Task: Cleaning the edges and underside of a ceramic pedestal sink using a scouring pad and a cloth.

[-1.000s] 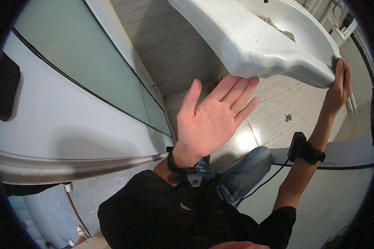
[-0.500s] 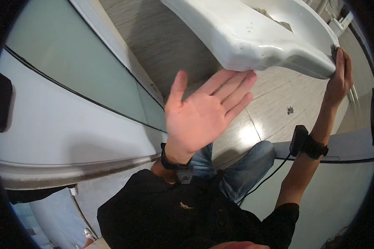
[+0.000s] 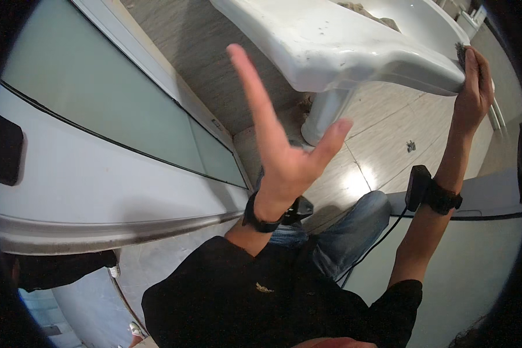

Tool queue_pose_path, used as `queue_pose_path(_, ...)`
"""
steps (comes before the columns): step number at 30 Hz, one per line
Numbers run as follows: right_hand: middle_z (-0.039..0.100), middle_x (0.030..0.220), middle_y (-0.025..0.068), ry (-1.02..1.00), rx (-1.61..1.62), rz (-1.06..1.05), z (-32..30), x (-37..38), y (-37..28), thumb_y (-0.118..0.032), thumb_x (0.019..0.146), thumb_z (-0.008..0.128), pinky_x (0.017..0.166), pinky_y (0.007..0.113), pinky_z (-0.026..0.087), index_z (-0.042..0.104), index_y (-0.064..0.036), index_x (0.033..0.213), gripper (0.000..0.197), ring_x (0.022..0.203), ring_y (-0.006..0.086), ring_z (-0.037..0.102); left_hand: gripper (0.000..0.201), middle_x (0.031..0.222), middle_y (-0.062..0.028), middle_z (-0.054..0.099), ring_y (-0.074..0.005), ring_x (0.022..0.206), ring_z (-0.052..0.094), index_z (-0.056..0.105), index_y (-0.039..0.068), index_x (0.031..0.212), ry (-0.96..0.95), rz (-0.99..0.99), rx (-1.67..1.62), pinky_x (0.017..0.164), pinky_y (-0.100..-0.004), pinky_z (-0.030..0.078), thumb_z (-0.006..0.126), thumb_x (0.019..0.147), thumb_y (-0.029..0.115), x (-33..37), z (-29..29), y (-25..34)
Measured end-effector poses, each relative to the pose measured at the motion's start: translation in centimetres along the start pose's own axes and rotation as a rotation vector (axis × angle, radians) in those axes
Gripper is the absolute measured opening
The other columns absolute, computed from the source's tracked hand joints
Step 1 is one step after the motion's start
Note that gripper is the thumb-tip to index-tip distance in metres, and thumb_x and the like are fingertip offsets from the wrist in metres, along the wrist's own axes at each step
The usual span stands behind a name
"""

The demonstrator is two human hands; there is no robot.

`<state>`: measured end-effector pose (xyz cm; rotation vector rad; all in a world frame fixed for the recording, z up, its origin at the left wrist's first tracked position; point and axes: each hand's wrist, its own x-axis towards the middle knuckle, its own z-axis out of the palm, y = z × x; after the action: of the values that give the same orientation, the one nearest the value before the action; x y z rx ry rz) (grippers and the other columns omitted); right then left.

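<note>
The right hand [image 3: 472,87] is pressed against the far right rim of the white sink [image 3: 330,40], fingers together on a dark scrubber [image 3: 461,53], while the left hand [image 3: 284,151] hangs spread and empty below it.

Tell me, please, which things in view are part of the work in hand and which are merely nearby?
In the work:
- white washbasin
- dark scrubbing pad, pressed to the basin's edge by the right hand

Merely nearby:
- left hand, raised open, touching nothing
- basin pedestal
- glass shower panel
- tiled floor
</note>
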<state>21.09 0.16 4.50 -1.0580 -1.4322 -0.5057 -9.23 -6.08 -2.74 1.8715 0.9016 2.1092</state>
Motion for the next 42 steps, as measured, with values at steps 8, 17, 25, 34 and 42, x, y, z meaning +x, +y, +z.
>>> queue_pose_path(8, 0.071, 0.103, 0.0102, 0.011, 0.036, 0.007, 0.3, 0.2, -0.9, -0.022, 0.099, 0.057, 0.088, 0.027, 0.048, 0.07, -0.0032, 0.11, 0.026, 0.095, 0.0155, 0.065, 0.13, 0.155, -0.0352, 0.003, -0.0466, 0.143, 0.021, -0.007, -0.004, 0.152, 0.039, 0.034, 0.121, 0.114, -0.0517, 0.028, 0.087, 0.071, 0.037, 1.1, 2.5, -1.9)
queue_pose_path(17, 0.071, 0.096, 0.0076, 0.027, -0.008, -0.035, 0.4, 0.0, 0.2, -0.025, 0.099, 0.057, 0.077, 0.023, 0.047, 0.072, -0.0063, 0.11, 0.026, 0.081, 0.0122, 0.062, 0.112, 0.154, -0.0313, 0.023, -0.0447, 0.143, 0.026, 0.013, -0.006, 0.152, 0.033, -0.059, 0.104, 0.114, -0.0516, 0.027, 0.082, 0.077, 0.04, 1.0, 1.0, -2.0)
queue_pose_path(25, 0.065, 0.083, 0.0033, -0.036, 0.096, 0.112, 1.2, 0.0, -2.3, -0.025, 0.1, 0.055, 0.063, 0.024, 0.044, 0.07, -0.0086, 0.105, 0.023, 0.068, 0.0083, 0.053, 0.078, 0.151, -0.0269, 0.035, -0.0385, 0.139, 0.037, 0.036, -0.004, 0.146, 0.024, -0.034, -0.01, 0.113, -0.0451, 0.033, 0.075, 0.086, 0.027, 1.4, -2.0, -3.5)
queue_pose_path(34, 0.07, 0.093, 0.0087, -0.666, -0.077, 0.273, 0.9, 5.2, -3.8, -0.028, 0.094, 0.062, 0.079, 0.032, 0.049, 0.069, -0.0069, 0.105, 0.025, 0.087, 0.0155, 0.063, 0.061, 0.136, -0.0199, 0.056, -0.0335, 0.127, 0.053, 0.057, 0.003, 0.131, -0.004, -0.053, 0.182, 0.108, -0.047, 0.039, 0.081, 0.077, 0.015, 2.5, -6.6, -3.0)
queue_pose_path(42, 0.061, 0.127, 0.0152, -1.187, -0.399, 0.059, 5.0, 8.6, -5.2, -0.021, 0.092, 0.064, 0.091, 0.042, 0.05, 0.056, -0.0113, 0.13, 0.041, 0.106, 0.0302, 0.064, 0.067, 0.138, -0.0218, 0.053, -0.0351, 0.126, 0.054, 0.052, 0.003, 0.135, 0.034, -0.082, 0.207, 0.108, -0.0508, 0.038, 0.08, 0.075, 0.015, 1.9, -5.0, -1.3)
